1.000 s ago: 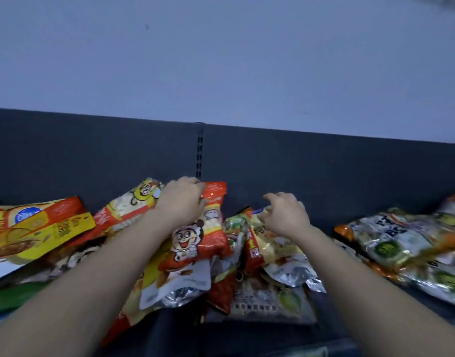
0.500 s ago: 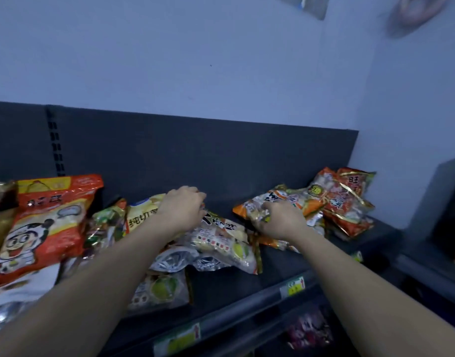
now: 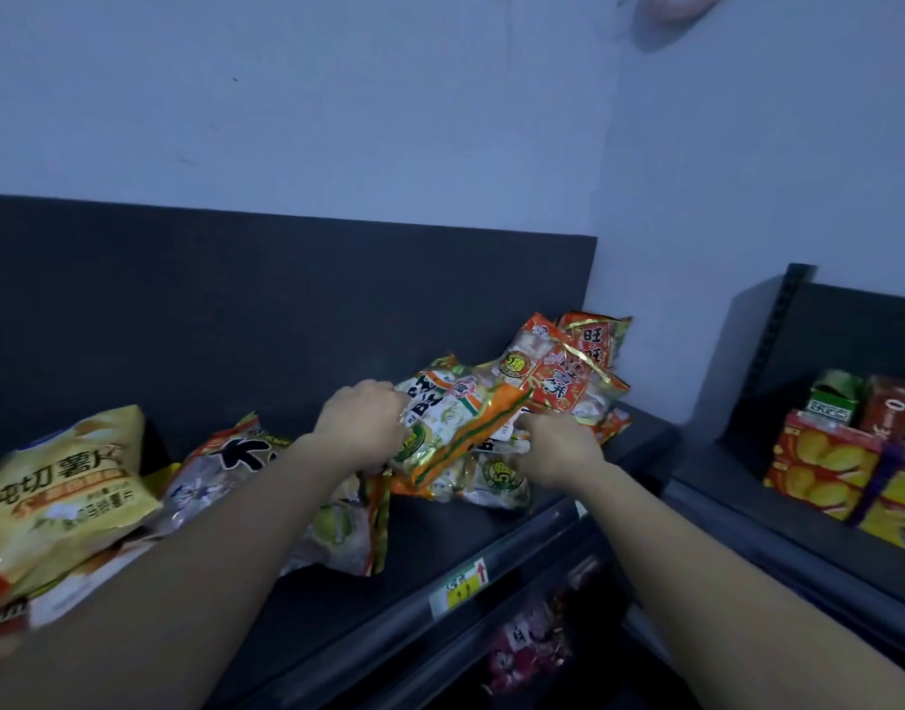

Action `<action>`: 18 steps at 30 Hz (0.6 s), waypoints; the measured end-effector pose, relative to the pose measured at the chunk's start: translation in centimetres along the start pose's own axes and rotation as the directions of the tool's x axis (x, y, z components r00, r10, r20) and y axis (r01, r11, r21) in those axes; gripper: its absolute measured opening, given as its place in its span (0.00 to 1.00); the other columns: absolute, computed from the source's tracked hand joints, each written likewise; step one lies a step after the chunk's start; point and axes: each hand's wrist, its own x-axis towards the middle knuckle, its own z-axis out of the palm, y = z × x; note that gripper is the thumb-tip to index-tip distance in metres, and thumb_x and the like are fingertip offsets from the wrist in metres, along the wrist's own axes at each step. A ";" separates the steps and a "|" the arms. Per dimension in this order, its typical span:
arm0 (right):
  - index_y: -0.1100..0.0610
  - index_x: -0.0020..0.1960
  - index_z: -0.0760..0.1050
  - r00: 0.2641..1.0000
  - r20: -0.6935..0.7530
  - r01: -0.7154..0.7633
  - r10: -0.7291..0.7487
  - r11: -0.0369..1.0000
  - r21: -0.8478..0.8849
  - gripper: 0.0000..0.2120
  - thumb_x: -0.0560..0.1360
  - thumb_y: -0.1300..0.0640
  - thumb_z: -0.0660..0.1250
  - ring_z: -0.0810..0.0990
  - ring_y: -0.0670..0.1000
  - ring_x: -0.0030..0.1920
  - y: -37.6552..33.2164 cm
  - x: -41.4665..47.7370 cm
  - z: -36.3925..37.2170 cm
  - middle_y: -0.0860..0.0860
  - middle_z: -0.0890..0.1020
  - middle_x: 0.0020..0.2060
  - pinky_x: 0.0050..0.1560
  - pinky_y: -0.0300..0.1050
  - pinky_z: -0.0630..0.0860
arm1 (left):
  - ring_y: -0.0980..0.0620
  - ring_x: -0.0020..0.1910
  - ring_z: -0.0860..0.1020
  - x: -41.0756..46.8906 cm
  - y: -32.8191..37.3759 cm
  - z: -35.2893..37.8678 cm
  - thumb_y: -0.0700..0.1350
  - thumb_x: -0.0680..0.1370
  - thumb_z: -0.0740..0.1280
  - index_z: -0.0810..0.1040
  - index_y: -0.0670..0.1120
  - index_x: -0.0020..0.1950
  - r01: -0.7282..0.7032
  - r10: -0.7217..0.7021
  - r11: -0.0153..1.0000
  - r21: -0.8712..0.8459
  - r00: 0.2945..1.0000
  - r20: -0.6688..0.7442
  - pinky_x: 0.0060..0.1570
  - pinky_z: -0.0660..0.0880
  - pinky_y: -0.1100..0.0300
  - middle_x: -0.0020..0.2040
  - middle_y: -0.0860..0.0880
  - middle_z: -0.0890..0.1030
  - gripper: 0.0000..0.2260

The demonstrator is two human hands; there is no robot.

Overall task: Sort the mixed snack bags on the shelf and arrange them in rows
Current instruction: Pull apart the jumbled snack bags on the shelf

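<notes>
On the dark shelf lies a heap of snack bags. My left hand grips the left end of an orange-and-white rice cracker bag that is tilted up off the pile. My right hand holds the pile's lower right side, fingers curled into the bags under it. Red cracker bags lean in the shelf's right corner. A similar white bag with a green seal lies beneath. A yellow chips bag sits at the far left, next to an orange-and-white bag.
The shelf's dark back panel meets a pale wall. A yellow price tag marks the front rail. A second shelf unit at the right holds red and yellow boxes. Pink packets lie on a lower shelf.
My view has swung right along the shelf. Both hands have left the cartoon-face bags and moved to the right-hand heap, where the left hand has taken up the orange-and-white bag.
</notes>
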 end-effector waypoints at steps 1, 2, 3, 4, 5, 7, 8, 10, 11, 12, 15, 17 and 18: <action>0.51 0.69 0.69 1.000 0.004 -0.013 0.013 1.000 0.002 0.24 0.76 0.44 0.65 0.70 0.58 0.66 0.7 0.6 0.2 0.54 0.74 0.65 0.62 0.53 0.70 | 0.46 0.59 0.73 1.0 0.5 0.5 0.49 0.79 0.59 0.75 0.46 0.58 -0.009 0.009 1.000 -0.007 1.000 0.010 0.54 0.70 0.52 0.56 0.48 0.75 0.12; 0.51 0.68 0.70 1.000 0.006 -0.024 0.024 1.000 0.002 0.24 0.75 0.43 0.65 0.72 0.57 0.65 1.4 1.2 0.5 0.54 0.75 0.64 0.61 0.52 0.71 | 0.46 0.59 0.73 2.0 1.0 0.9 0.50 0.79 0.59 0.75 0.46 0.60 -0.021 0.021 1.000 -0.012 1.000 0.017 0.55 0.71 0.51 0.57 0.48 0.76 0.13; 0.51 0.67 0.71 0.999 0.009 -0.035 0.035 0.999 0.002 0.24 0.75 0.42 0.65 0.73 0.57 0.63 2.1 1.9 0.7 0.54 0.76 0.62 0.60 0.51 0.72 | 0.46 0.60 0.72 3.1 1.4 1.5 0.50 0.79 0.60 0.74 0.46 0.62 -0.037 0.037 0.999 -0.011 0.999 0.022 0.56 0.72 0.50 0.59 0.48 0.76 0.15; 0.51 0.66 0.72 0.999 0.011 -0.044 0.044 0.999 0.002 0.23 0.74 0.42 0.66 0.74 0.57 0.62 2.7 2.6 0.9 0.54 0.77 0.61 0.59 0.51 0.73 | 0.46 0.61 0.72 4.2 1.8 2.0 0.51 0.79 0.60 0.73 0.47 0.65 -0.052 0.052 0.999 -0.006 0.998 0.027 0.58 0.72 0.50 0.61 0.48 0.75 0.16; 0.51 0.64 0.72 0.998 0.014 -0.056 0.056 0.998 0.004 0.23 0.74 0.42 0.66 0.75 0.57 0.60 3.3 3.3 1.1 0.54 0.77 0.59 0.58 0.50 0.74 | 0.46 0.63 0.71 5.3 2.0 2.4 0.52 0.80 0.60 0.72 0.48 0.67 -0.065 0.065 0.998 -0.005 0.997 0.033 0.60 0.71 0.49 0.63 0.48 0.75 0.18; 0.51 0.63 0.73 0.997 0.018 -0.074 0.074 0.997 0.010 0.21 0.74 0.42 0.66 0.76 0.56 0.58 4.5 4.9 1.6 0.53 0.78 0.58 0.56 0.50 0.76 | 0.46 0.66 0.70 7.7 2.6 3.1 0.52 0.80 0.60 0.70 0.48 0.70 -0.083 0.083 0.997 -0.005 0.995 0.048 0.62 0.70 0.49 0.66 0.47 0.73 0.19; 0.50 0.63 0.73 0.997 0.019 -0.080 0.080 0.997 0.013 0.21 0.74 0.42 0.66 0.76 0.56 0.58 5.0 5.8 1.7 0.53 0.78 0.58 0.56 0.50 0.76 | 0.46 0.65 0.70 8.9 2.8 3.4 0.52 0.80 0.60 0.70 0.48 0.70 -0.091 0.091 0.996 -0.003 0.994 0.053 0.61 0.71 0.50 0.66 0.47 0.73 0.19; 0.49 0.65 0.72 0.995 0.027 -0.099 0.098 0.995 0.012 0.21 0.74 0.43 0.65 0.76 0.56 0.59 6.2 7.6 1.8 0.53 0.79 0.59 0.56 0.49 0.75 | 0.46 0.62 0.72 11.5 3.3 3.9 0.51 0.80 0.60 0.73 0.46 0.66 -0.108 0.108 0.994 0.000 0.993 0.042 0.59 0.72 0.50 0.63 0.47 0.75 0.17; 0.48 0.66 0.71 0.993 0.032 -0.113 0.113 0.994 0.009 0.21 0.75 0.44 0.65 0.76 0.56 0.60 6.7 8.5 1.8 0.52 0.78 0.59 0.57 0.49 0.75 | 0.46 0.61 0.73 12.9 3.5 4.1 0.51 0.79 0.60 0.74 0.46 0.64 -0.120 0.120 0.993 -0.006 0.992 0.032 0.57 0.72 0.51 0.61 0.47 0.75 0.16; 0.49 0.66 0.71 0.991 0.035 -0.129 0.129 0.992 0.008 0.22 0.75 0.43 0.64 0.75 0.56 0.61 7.3 9.4 1.9 0.52 0.78 0.60 0.58 0.49 0.74 | 0.46 0.60 0.73 14.1 3.7 4.3 0.51 0.79 0.60 0.74 0.46 0.63 -0.133 0.134 0.991 -0.019 0.991 0.030 0.56 0.71 0.51 0.60 0.46 0.76 0.15; 0.51 0.66 0.71 0.983 0.035 -0.181 0.180 0.983 0.025 0.23 0.74 0.42 0.65 0.73 0.57 0.63 8.9 12.0 2.6 0.53 0.76 0.62 0.61 0.51 0.72 | 0.46 0.60 0.72 17.4 4.4 4.9 0.50 0.79 0.59 0.73 0.51 0.66 -0.179 0.181 0.982 -0.051 0.983 0.037 0.57 0.70 0.51 0.59 0.47 0.75 0.16; 0.51 0.65 0.70 0.979 0.041 -0.202 0.200 0.979 0.033 0.24 0.73 0.41 0.66 0.72 0.57 0.64 9.8 13.5 3.2 0.54 0.76 0.62 0.62 0.51 0.72 | 0.46 0.60 0.73 19.3 4.8 5.8 0.50 0.79 0.59 0.73 0.51 0.66 -0.185 0.187 0.981 -0.058 0.982 0.033 0.57 0.72 0.51 0.59 0.47 0.76 0.16; 0.51 0.65 0.70 0.977 0.049 -0.208 0.206 0.977 0.041 0.24 0.73 0.41 0.66 0.72 0.57 0.64 10.2 14.1 3.6 0.54 0.76 0.62 0.62 0.51 0.71 | 0.46 0.59 0.73 20.1 5.0 6.3 0.51 0.79 0.59 0.73 0.50 0.66 -0.180 0.182 0.982 -0.058 0.983 0.034 0.57 0.72 0.50 0.58 0.47 0.76 0.17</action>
